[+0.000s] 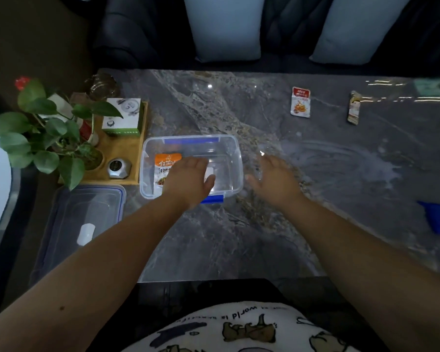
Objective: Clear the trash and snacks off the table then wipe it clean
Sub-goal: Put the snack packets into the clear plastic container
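One orange packet [166, 165] sits in the tub [235, 148]; both the left hand [188, 181] and right hand [272, 179] hover spread and empty. Two snacks [300, 101] wait on the bench [239, 237], wiping unstarted.

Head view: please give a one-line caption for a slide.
Left hand over clear plastic container holding orange snack packet; two packets remain on grey marble table.

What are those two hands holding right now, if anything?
Nothing. The left hand hovers open over the clear plastic box; the right hand is open above the grey marble table.
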Tool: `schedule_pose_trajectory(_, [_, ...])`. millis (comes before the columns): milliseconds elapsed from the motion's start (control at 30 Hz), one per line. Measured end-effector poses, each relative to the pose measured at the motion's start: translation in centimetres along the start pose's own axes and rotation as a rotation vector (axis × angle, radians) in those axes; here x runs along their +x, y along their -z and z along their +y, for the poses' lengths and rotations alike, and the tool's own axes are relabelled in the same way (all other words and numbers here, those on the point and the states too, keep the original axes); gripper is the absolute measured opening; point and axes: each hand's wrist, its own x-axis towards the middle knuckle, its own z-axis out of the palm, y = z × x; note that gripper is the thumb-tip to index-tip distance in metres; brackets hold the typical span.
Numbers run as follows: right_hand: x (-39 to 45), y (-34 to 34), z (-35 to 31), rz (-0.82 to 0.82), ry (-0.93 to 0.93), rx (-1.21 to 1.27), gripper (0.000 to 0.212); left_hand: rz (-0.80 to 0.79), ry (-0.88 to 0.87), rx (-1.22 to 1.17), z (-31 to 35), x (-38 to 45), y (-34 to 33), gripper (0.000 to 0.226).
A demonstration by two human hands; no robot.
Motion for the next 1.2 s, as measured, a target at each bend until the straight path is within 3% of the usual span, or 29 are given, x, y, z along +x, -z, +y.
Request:
schedule_pose_trajectory(167, [-2.4, 1.7, 2.0, 0.085, 0.027, -0.1, 0.067, -0.064, -0.134, 0.143, 3.9, 0.5, 0.0, 0.053])
schedule_pose_trajectory(567, [-4.3, 5.0, 10.2, 0.149, -0.041, -0.062, 0.052, -0.081, -0.192, 0.147, 12.5, 4.2, -0.8, 0.048])
schedule_pose_trajectory(1200, [8.8, 8.3, 33.3, -0.018, -0.075, -0.048, 0.054, -0.124, 0.097, 0.112, 25.2, 21.7, -9.7, 0.048])
